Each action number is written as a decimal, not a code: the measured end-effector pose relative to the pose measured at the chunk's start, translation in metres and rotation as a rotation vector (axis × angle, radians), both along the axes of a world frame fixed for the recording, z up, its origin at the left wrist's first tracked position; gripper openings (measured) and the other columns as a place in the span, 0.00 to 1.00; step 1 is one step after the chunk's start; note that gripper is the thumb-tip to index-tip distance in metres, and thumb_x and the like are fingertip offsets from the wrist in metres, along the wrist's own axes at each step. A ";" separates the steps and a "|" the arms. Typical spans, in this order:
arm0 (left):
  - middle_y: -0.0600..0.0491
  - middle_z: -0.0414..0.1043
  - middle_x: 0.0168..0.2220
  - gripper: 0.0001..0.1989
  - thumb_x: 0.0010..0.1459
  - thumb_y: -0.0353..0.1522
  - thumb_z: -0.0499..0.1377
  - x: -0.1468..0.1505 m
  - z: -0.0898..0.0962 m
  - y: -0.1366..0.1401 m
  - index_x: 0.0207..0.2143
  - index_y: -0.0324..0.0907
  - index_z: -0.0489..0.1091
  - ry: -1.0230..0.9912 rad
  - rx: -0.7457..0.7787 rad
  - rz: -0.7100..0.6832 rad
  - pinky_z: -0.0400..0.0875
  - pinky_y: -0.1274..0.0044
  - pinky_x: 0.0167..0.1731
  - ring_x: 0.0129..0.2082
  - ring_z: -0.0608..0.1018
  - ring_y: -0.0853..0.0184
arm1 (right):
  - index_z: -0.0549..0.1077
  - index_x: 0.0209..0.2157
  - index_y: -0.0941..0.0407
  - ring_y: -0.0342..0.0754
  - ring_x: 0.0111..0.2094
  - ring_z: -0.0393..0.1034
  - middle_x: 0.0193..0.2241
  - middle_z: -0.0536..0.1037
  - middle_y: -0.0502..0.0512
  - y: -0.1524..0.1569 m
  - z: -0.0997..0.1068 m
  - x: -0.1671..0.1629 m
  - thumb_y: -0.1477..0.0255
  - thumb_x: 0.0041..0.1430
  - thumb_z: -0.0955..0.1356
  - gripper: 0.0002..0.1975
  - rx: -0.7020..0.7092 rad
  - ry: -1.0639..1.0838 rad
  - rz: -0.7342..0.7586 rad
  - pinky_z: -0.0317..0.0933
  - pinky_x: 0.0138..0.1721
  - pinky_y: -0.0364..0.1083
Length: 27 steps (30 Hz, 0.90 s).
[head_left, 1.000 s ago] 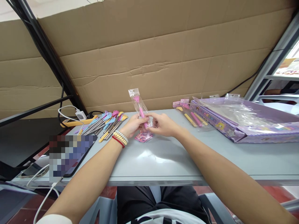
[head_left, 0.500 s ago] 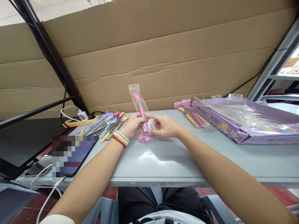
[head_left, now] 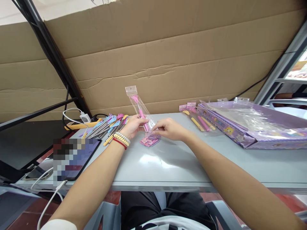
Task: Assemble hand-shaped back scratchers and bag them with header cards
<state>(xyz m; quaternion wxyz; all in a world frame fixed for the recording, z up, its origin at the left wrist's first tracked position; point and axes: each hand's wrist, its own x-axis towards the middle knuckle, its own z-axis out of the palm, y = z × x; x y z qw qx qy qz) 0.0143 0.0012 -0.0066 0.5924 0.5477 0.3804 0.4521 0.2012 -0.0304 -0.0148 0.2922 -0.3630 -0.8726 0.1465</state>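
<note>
Left hand [head_left: 133, 126] grips bagged pink scratcher [head_left: 141, 113] | right hand [head_left: 169, 129] at bag [head_left: 145, 109], grasp unclear | screen [head_left: 88, 156]: "01"; cards [head_left: 148, 142] illegible

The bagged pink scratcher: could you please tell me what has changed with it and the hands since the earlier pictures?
The pink scratcher in its clear bag has shifted and tipped further left, still in the left hand. The right hand has closed up near the bag's lower end, by the pink cards; any grip is unclear. The scratcher pile and purple box stayed put.
</note>
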 end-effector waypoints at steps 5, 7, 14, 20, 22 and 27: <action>0.56 0.70 0.23 0.15 0.40 0.29 0.67 0.001 0.001 -0.003 0.33 0.38 0.67 0.003 0.024 -0.038 0.69 0.77 0.23 0.22 0.72 0.72 | 0.79 0.29 0.57 0.41 0.24 0.60 0.23 0.71 0.50 -0.004 0.006 -0.001 0.67 0.55 0.67 0.10 -0.055 0.065 -0.031 0.53 0.28 0.41; 0.55 0.70 0.24 0.14 0.42 0.29 0.67 0.001 0.002 -0.004 0.32 0.38 0.66 0.005 0.026 -0.067 0.70 0.76 0.23 0.23 0.73 0.70 | 0.78 0.27 0.57 0.40 0.23 0.58 0.22 0.67 0.49 -0.005 0.008 -0.002 0.66 0.54 0.67 0.11 -0.036 0.096 -0.093 0.52 0.27 0.41; 0.52 0.73 0.29 0.16 0.42 0.30 0.68 0.002 0.001 -0.006 0.33 0.37 0.67 -0.050 0.048 -0.131 0.74 0.73 0.27 0.25 0.76 0.68 | 0.70 0.20 0.58 0.42 0.29 0.62 0.27 0.70 0.52 -0.003 0.007 -0.003 0.65 0.52 0.67 0.12 -0.042 0.265 -0.198 0.56 0.32 0.42; 0.52 0.74 0.30 0.16 0.43 0.31 0.68 0.003 -0.002 -0.006 0.33 0.37 0.67 -0.030 0.056 -0.156 0.73 0.74 0.26 0.25 0.77 0.68 | 0.66 0.18 0.57 0.40 0.21 0.56 0.17 0.66 0.46 0.002 0.002 -0.007 0.67 0.49 0.66 0.11 -0.194 0.227 -0.322 0.49 0.23 0.41; 0.53 0.73 0.28 0.17 0.43 0.30 0.69 0.004 -0.002 -0.007 0.34 0.37 0.67 -0.009 0.063 -0.172 0.74 0.73 0.28 0.26 0.77 0.67 | 0.64 0.17 0.57 0.39 0.20 0.55 0.16 0.64 0.46 0.001 0.003 -0.007 0.69 0.48 0.65 0.11 -0.189 0.218 -0.362 0.48 0.22 0.41; 0.54 0.73 0.25 0.21 0.38 0.25 0.70 0.009 -0.003 -0.010 0.34 0.37 0.64 0.022 0.030 -0.152 0.71 0.75 0.28 0.25 0.76 0.68 | 0.63 0.15 0.56 0.39 0.19 0.54 0.15 0.63 0.46 -0.001 0.007 -0.008 0.71 0.45 0.64 0.09 -0.162 0.196 -0.424 0.48 0.21 0.41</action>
